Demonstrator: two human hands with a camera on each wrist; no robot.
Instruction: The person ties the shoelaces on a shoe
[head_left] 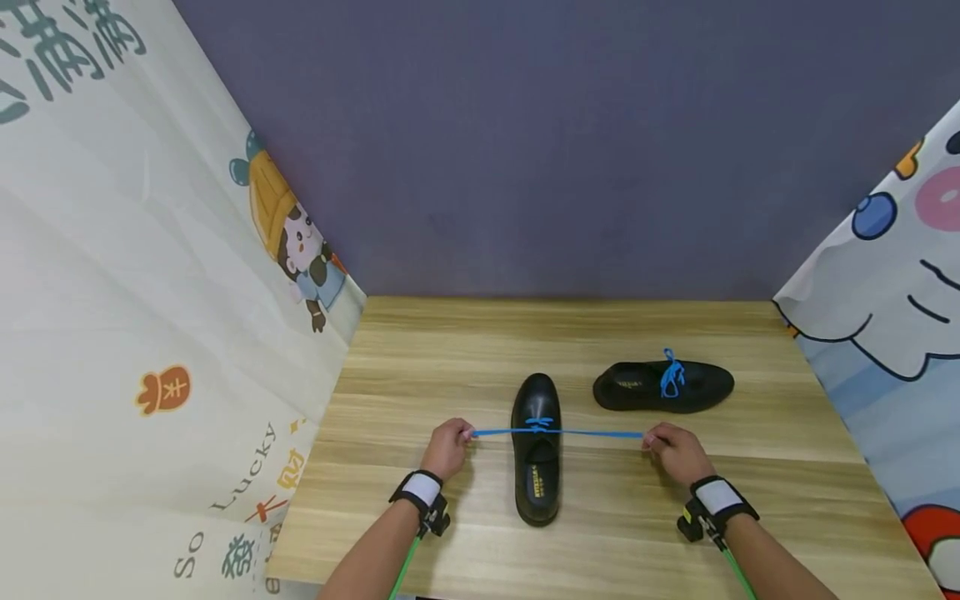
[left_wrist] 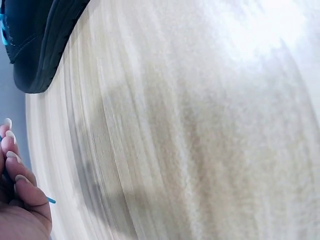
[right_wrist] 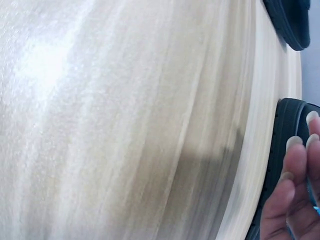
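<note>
A black leather shoe (head_left: 536, 392) stands upright on the wooden table, toe pointing away from me. Its blue shoelace (head_left: 592, 432) is drawn out straight to both sides across the lacing. My left hand (head_left: 448, 447) pinches one lace end left of the shoe; a short blue tip pokes out past the thumb in the left wrist view. To the right of the shoe, my right hand (head_left: 677, 451) grips the other end with curled fingers. A second black shoe (head_left: 708, 387) lies sideways behind my right hand, its blue lace (head_left: 672, 377) tied in a bow.
The wooden table (head_left: 435, 350) ends at a dark grey-blue panel (head_left: 525, 167) at the back. Printed white cloth (head_left: 150, 250) hangs on the left, and a cartoon cloth (head_left: 862, 367) borders the right side. Both wrists wear strapped cameras with green cables.
</note>
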